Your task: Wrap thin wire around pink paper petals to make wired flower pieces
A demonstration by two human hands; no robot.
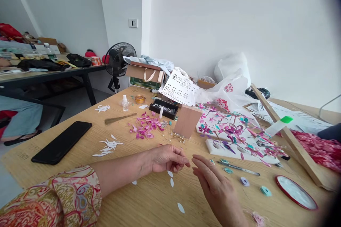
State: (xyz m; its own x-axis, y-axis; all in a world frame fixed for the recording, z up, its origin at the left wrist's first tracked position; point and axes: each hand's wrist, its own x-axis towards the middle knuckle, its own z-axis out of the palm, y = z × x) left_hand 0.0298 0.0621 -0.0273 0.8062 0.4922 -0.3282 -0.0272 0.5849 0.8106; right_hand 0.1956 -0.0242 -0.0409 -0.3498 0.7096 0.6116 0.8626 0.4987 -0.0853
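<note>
Wooden table [149, 202] up close: the left hand [166, 158] pinches its fingertips together, on what I cannot tell, and the right hand [213, 184] hovers open just beside it. White paper petals [170, 173] lie right beneath; pink petals [146, 127] and a wooden block [187, 121] sit beyond.

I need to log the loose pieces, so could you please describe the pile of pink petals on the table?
The pink petals lie in a loose, scattered heap on the wooden table, magenta with paler tips, thin and probably paper or fabric. They sit between a bundle of thin sticks and an upright wooden block. No hand touches them.
</note>
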